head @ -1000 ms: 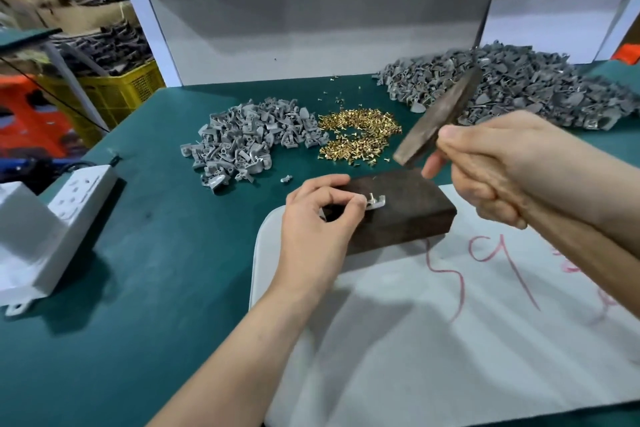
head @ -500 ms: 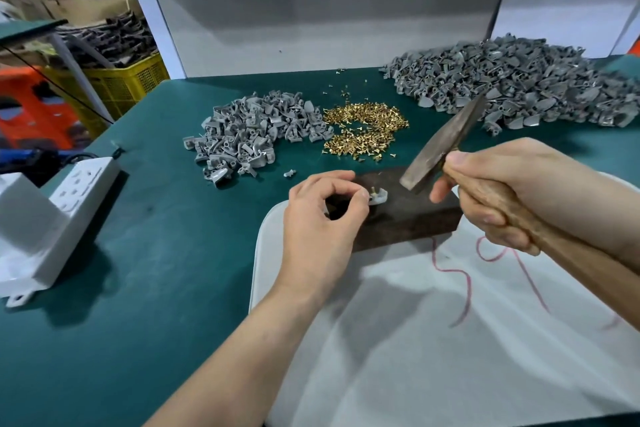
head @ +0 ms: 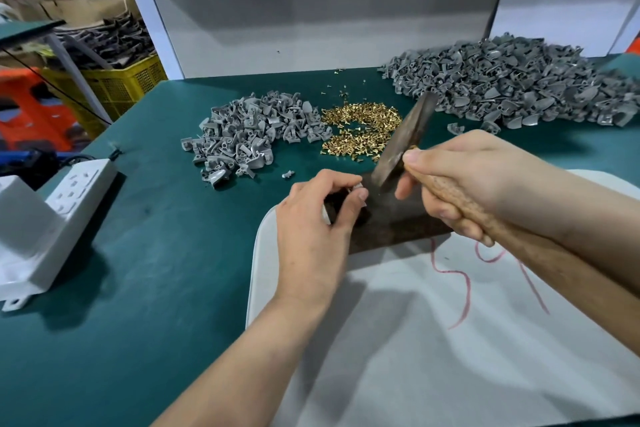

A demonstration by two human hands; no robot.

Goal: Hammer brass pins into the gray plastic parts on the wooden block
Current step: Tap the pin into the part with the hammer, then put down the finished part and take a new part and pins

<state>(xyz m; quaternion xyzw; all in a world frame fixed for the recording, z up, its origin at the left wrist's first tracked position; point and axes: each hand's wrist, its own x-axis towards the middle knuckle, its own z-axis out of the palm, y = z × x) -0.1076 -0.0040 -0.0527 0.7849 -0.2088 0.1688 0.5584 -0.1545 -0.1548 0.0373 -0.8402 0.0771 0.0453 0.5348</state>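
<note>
On the wooden block (head: 398,225), at its left end: gray part (head: 358,187) pinched between left hand (head: 311,229) thumb and forefinger; lies just left of the hammer (head: 403,144) face, close below it; head slanting up and away, handle clamped in right hand (head: 467,184); left hand nearer the part

White power strip (head: 81,182) sits at 9 o'clock on the green table mat (head: 156,270). Yellow crate (head: 128,87) way off around 10, red-scribbled white sheet (head: 450,340) at 5.
</note>
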